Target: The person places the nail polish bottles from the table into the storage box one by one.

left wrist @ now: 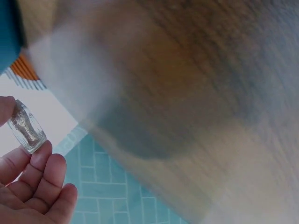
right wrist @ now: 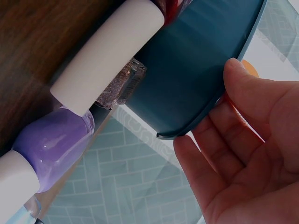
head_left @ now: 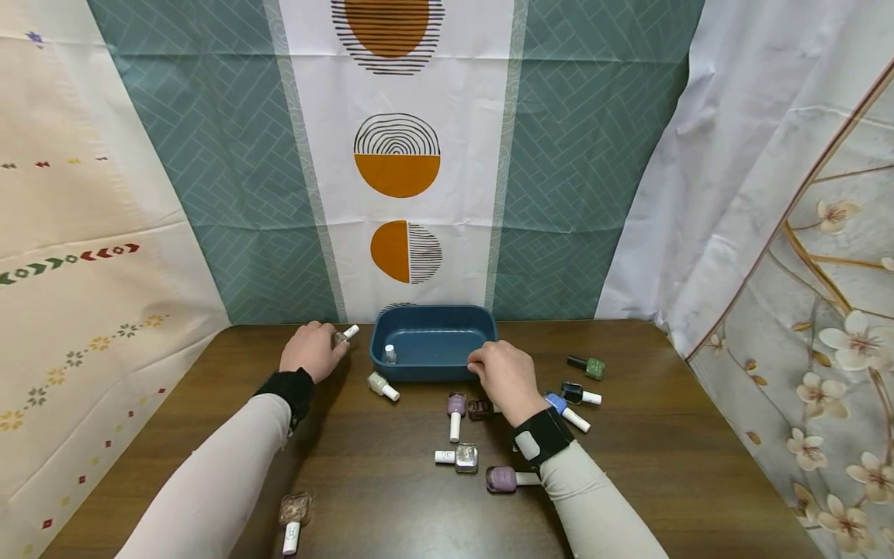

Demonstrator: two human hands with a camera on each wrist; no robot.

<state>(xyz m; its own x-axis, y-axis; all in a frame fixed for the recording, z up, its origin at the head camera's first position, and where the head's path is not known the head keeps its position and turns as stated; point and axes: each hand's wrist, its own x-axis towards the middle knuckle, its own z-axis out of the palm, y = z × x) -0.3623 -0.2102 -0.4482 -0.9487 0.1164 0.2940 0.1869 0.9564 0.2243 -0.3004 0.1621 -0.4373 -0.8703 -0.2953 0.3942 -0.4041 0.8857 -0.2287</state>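
Pinched between thumb and curled fingers of the left hand (head_left: 312,351), a clear glitter nail polish bottle (head_left: 343,335) with a white cap is held just above the wooden table (head_left: 656,435), close to the left end of the blue tray (head_left: 431,318). In the left wrist view the bottle (left wrist: 27,127) is seen gripped at the fingertips (left wrist: 41,156). The right hand (head_left: 504,378) is laid against the tray's near rim, fingers loosely bent around the edge (right wrist: 205,116). One small white-capped bottle (head_left: 390,354) is seen standing inside the tray. Other polish bottles are scattered on the table: a beige one (head_left: 382,385), a lilac one (head_left: 456,413), a green one (head_left: 588,366).
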